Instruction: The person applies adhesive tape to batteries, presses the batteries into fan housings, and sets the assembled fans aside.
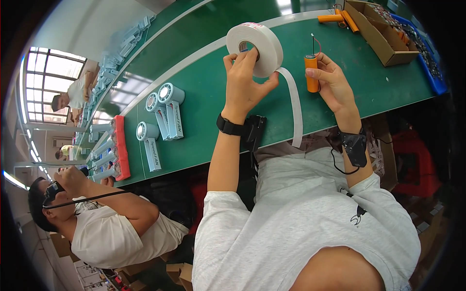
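Observation:
My left hand [244, 83] grips a large roll of white tape [271, 48], its fingers hooked into the core and the thumb near the rim. From the roll a loose strip of tape [295, 104] hangs down past the front edge of the green table. To the right, my right hand [334, 86] holds an orange cylindrical battery [312, 77] upright between thumb and fingers. Thin red and black wires with a small white connector [312, 35] rise from the battery's top. The battery and the tape are apart.
Light blue handheld fans [169, 114] lie left on the green table [204, 87]. More orange batteries [340, 19] lie at the far right beside a cardboard box [383, 41] and a blue tray [432, 72]. A co-worker [116, 228] sits at my left by a red tray [121, 148].

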`<state>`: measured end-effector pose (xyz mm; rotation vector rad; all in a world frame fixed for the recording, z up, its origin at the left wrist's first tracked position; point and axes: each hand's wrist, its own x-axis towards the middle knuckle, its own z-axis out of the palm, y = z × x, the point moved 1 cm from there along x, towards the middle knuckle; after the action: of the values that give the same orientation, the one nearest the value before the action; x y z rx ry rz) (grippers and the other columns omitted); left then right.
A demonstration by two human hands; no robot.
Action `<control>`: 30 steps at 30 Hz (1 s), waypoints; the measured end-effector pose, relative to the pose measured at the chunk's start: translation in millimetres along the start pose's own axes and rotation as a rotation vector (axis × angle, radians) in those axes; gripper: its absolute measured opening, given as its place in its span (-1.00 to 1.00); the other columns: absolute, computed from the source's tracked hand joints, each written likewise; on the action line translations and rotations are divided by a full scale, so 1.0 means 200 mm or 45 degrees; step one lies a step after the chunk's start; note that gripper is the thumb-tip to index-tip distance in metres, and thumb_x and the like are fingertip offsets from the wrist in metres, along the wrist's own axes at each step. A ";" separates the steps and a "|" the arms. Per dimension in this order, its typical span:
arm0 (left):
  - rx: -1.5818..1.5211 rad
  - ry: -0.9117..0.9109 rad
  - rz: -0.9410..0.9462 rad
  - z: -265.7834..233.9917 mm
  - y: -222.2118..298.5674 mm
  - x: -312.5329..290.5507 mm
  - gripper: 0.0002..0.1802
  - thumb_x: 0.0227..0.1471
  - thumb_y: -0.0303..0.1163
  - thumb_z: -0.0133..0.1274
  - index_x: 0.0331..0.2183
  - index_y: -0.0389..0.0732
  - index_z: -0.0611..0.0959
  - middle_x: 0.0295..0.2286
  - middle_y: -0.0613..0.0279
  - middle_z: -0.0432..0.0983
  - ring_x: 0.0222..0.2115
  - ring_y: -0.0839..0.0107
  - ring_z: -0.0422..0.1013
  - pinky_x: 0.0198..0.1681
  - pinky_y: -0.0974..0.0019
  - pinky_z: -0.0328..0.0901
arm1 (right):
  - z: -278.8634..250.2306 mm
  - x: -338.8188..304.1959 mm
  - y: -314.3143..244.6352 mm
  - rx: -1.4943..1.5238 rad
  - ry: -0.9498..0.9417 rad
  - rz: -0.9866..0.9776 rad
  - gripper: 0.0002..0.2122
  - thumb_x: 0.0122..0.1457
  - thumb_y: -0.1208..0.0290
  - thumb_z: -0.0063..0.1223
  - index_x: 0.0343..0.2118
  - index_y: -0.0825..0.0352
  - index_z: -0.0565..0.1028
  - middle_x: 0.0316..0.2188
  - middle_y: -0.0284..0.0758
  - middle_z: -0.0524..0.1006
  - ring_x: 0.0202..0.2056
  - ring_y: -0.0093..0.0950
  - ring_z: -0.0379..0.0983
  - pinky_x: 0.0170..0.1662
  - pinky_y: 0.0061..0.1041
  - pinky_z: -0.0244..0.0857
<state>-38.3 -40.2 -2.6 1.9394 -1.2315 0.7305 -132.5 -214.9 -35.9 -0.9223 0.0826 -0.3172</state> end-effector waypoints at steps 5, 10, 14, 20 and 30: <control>0.002 0.035 0.048 0.01 0.01 0.02 -0.46 -0.46 -0.37 0.19 -0.30 -0.33 0.46 -0.47 0.13 0.43 -0.40 0.21 0.29 -0.21 0.25 0.12 | -0.02 0.00 -0.01 -0.092 -0.052 -0.053 -0.70 -0.11 0.62 0.12 -0.27 0.30 0.35 -0.33 -0.41 0.37 -0.29 -0.63 0.29 -0.17 -0.67 0.17; 0.012 0.064 -0.012 -0.01 0.02 0.00 -0.45 -0.49 -0.42 0.21 -0.29 -0.35 0.47 -0.38 0.10 0.44 -0.34 0.16 0.31 -0.17 0.25 0.12 | 0.09 -0.01 -0.16 -0.554 -0.054 -0.344 -0.73 -0.18 0.60 0.19 -0.36 0.41 0.40 -0.42 -0.36 0.46 -0.37 -0.63 0.38 -0.29 -0.64 0.28; 0.051 0.038 -0.141 -0.04 0.07 -0.04 -0.41 -0.51 -0.51 0.21 -0.23 -0.31 0.50 -0.27 0.08 0.45 -0.25 0.17 0.29 -0.15 0.24 0.14 | 0.17 0.00 -0.23 -0.609 -0.096 -0.552 -0.73 -0.19 0.56 0.23 -0.38 0.43 0.42 -0.45 -0.36 0.48 -0.39 -0.63 0.40 -0.27 -0.65 0.30; -0.032 -0.004 -0.179 -0.01 0.12 -0.03 -0.42 -0.48 -0.54 0.18 -0.22 -0.34 0.49 -0.26 0.06 0.44 -0.24 0.18 0.28 -0.18 0.24 0.13 | 0.25 -0.01 -0.27 -0.428 -0.106 -0.563 -0.77 -0.18 0.57 0.21 -0.42 0.41 0.42 -0.47 -0.34 0.48 -0.40 -0.63 0.40 -0.26 -0.63 0.29; 0.363 -0.017 -0.021 0.05 0.09 0.01 -0.52 -0.41 -0.44 0.20 -0.30 -0.36 0.50 -0.35 0.05 0.46 -0.28 0.23 0.31 -0.19 0.25 0.06 | 0.27 0.17 -0.08 -0.545 0.027 -0.602 -0.85 -0.13 0.59 0.13 -0.45 0.45 0.42 -0.46 -0.31 0.44 -0.44 -0.59 0.37 -0.33 -0.60 0.28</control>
<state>-53.7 -54.4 -1.9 2.1834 -1.1687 0.9276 -92.4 -191.7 11.8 -1.3631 -0.0535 -0.7683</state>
